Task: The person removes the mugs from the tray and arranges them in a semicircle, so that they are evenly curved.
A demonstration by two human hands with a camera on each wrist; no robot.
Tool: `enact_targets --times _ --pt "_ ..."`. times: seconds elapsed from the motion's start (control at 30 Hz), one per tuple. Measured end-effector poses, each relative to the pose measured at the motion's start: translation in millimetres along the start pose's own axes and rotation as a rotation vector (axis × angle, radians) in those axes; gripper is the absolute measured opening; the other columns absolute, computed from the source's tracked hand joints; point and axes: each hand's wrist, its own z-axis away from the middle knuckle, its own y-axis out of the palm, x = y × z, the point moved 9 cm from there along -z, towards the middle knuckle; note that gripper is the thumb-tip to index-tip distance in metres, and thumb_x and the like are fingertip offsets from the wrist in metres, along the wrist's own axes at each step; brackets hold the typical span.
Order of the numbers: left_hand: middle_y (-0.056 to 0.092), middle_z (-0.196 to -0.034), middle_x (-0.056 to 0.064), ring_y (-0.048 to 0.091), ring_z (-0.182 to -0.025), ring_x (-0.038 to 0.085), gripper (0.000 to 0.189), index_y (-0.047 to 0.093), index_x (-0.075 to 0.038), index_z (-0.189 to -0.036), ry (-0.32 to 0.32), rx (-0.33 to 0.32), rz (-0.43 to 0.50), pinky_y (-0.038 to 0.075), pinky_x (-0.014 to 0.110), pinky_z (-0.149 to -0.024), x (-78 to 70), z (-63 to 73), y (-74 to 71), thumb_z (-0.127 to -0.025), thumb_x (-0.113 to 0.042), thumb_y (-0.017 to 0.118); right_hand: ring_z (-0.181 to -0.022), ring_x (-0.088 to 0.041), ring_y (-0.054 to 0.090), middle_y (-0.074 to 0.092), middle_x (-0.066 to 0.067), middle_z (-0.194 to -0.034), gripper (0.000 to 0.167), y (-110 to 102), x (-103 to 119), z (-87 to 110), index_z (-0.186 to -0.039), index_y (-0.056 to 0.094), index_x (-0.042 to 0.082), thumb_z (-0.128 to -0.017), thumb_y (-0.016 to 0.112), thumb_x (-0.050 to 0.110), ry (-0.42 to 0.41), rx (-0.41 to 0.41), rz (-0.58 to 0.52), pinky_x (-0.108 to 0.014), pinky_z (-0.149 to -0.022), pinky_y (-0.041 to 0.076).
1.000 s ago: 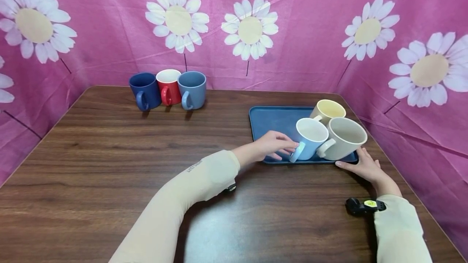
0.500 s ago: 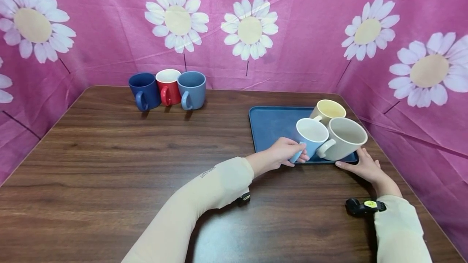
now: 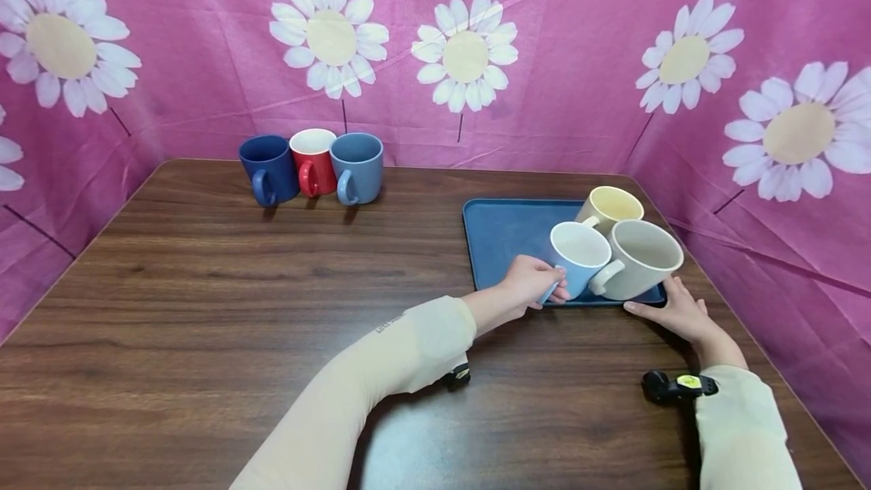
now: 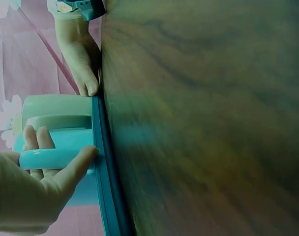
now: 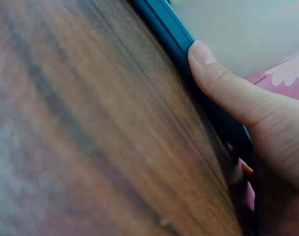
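Note:
My left hand (image 3: 533, 281) grips the handle (image 4: 53, 159) of a light blue mug (image 3: 582, 275), its fingers passing behind the handle. The mug stands upright near the front edge of a dark blue tray (image 3: 506, 239). To its right is a large off-white mug (image 3: 645, 267), and behind them a pale yellow mug (image 3: 615, 206). My right hand (image 3: 680, 314) holds the tray's front right corner. In the right wrist view its thumb (image 5: 221, 83) presses the tray's edge, while most of its other fingers are hidden.
At the back left of the wooden table (image 3: 272, 286) stand a navy mug (image 3: 275, 172), a red mug (image 3: 318, 170) and a grey-blue mug (image 3: 364, 172), side by side. A pink cloth (image 3: 544, 119) with daisies hangs behind and along the sides.
My left hand has moved right and closed its fingers round the light blue mug's handle. The right hand and the mugs stay in nearly the same place.

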Motion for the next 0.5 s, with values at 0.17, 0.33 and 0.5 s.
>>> enact_targets --times 0.17,0.33,0.5 --pt "0.061 -0.057 0.006 0.06 -0.058 0.013 0.022 0.064 -0.003 -0.069 0.009 0.01 0.058 0.047 0.04 -0.061 -1.0 -1.3 -7.4 -0.084 -0.017 0.057 -0.119 -0.05 -0.004 0.004 -0.038 -0.13 0.092 -1.4 1.4 -0.8 -0.136 -0.003 0.001 -0.078 0.058 0.04 -0.006 -0.006 0.002 -0.068 -0.082 -0.006" --pt "0.061 -0.059 0.008 0.061 -0.059 0.014 0.021 0.064 -0.002 -0.072 0.023 0.019 0.078 0.048 0.041 -0.062 -6.7 0.1 -20.3 -0.084 -0.017 0.057 -0.119 -0.05 -0.003 0.005 -0.04 -0.128 0.093 -0.1 1.0 -0.8 -0.135 -0.002 0.0 -0.078 0.058 0.041 -0.001 -0.002 0.013 -0.068 -0.082 -0.005" --pt "0.062 -0.062 0.009 0.061 -0.062 0.014 0.022 0.064 -0.001 -0.073 0.088 0.052 0.068 0.047 0.042 -0.067 -18.5 6.3 -38.5 -0.085 -0.017 0.055 -0.119 -0.05 -0.003 0.005 -0.042 -0.127 0.093 1.4 -0.9 -0.1 -0.135 -0.003 0.0 -0.078 0.058 0.041 0.005 0.001 0.013 -0.069 -0.081 -0.004"
